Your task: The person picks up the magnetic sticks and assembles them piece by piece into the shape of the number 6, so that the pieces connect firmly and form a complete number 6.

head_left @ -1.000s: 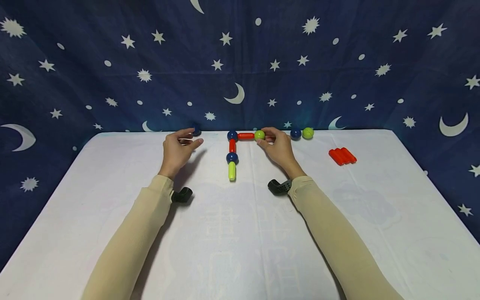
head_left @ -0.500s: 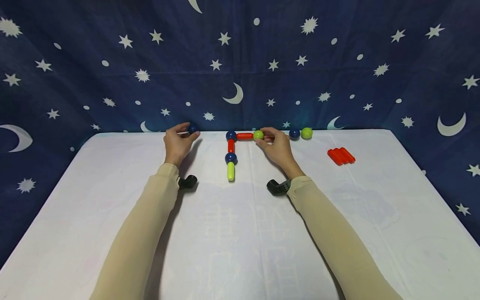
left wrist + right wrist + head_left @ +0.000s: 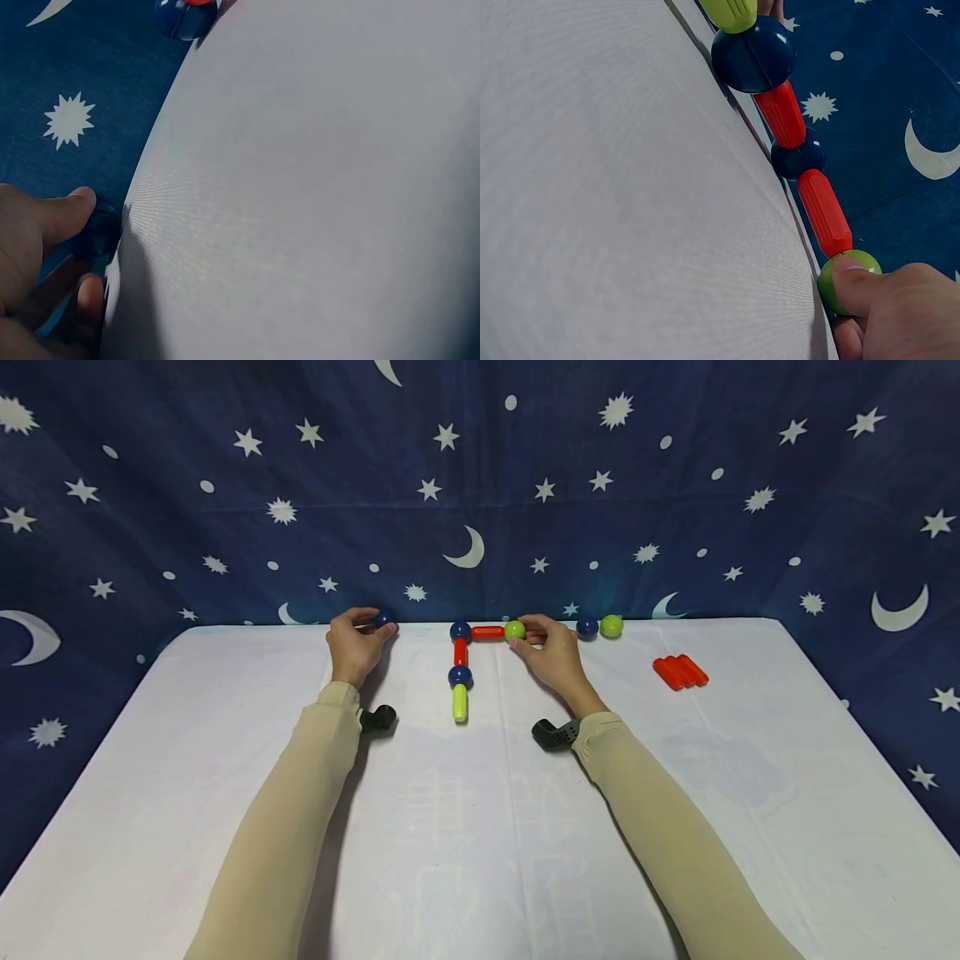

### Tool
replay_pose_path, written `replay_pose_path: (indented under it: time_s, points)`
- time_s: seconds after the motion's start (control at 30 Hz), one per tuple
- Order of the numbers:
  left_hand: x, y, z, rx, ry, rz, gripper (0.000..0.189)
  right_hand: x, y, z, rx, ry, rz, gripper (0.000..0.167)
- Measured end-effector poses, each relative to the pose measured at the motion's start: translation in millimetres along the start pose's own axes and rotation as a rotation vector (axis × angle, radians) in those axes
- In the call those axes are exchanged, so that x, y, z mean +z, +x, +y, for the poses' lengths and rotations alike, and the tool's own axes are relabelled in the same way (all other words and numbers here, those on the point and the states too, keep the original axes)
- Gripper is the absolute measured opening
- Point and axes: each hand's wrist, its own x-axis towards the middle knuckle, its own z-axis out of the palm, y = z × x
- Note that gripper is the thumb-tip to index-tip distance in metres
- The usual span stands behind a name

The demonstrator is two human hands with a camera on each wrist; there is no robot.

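Note:
At the far edge of the table my left hand (image 3: 354, 645) pinches a loose blue ball (image 3: 384, 619); in the left wrist view this ball (image 3: 99, 231) sits in shadow between thumb and fingers. My right hand (image 3: 557, 658) grips a green ball (image 3: 514, 630) at the right end of a joined piece. From that ball a red rod (image 3: 488, 632) runs left to a blue ball (image 3: 460, 632). A second red rod (image 3: 461, 652) comes toward me from there to another blue ball (image 3: 460, 677), which a yellow-green rod (image 3: 460, 703) extends. The right wrist view shows the thumb on the green ball (image 3: 829, 289).
Right of my right hand, a blue ball (image 3: 587, 627) and a green ball (image 3: 612, 626) stand side by side near the back edge. Several red rods (image 3: 680, 672) lie together farther right. Behind the white table (image 3: 480, 827) hangs a dark blue star-patterned cloth (image 3: 337, 460).
My left fingers have closed on the loose blue ball, raised it a little and lowered it slightly again. The right hand keeps its grip on the green ball.

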Motion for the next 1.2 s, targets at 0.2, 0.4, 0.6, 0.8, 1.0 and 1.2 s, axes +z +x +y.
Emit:
replay_pose_path:
  time_s: [0.2,0.4,0.6,0.8,1.0,1.2]
  points:
    - [-2.6,-4.5,-1.2,0.03,0.042,-0.019,0.038,-0.3,-0.1,0.4,-0.001,-0.003,-0.004,0.041]
    - [-6.7,-7.1,-1.1,0.057,0.094,-0.107,0.045,-0.6,0.3,1.3,0.0,-0.007,-0.003,0.04]
    - [-10.7,-7.7,-2.0,0.042,0.098,-0.12,0.042,-0.5,-0.1,0.9,0.001,-0.003,-0.005,0.04]
    - [-15.1,-10.7,0.0,0.026,0.046,-0.136,0.042,-0.5,0.6,0.3,-0.001,-0.001,-0.005,0.04]
    - [-19.4,-17.2,6.3,0.017,-0.027,-0.211,0.042,-0.3,0.5,0.4,0.004,0.0,-0.007,0.04]
    - [-23.0,-28.0,16.2,0.026,-0.088,-0.307,0.043,-0.1,0.2,0.4,-0.002,-0.005,-0.004,0.04]
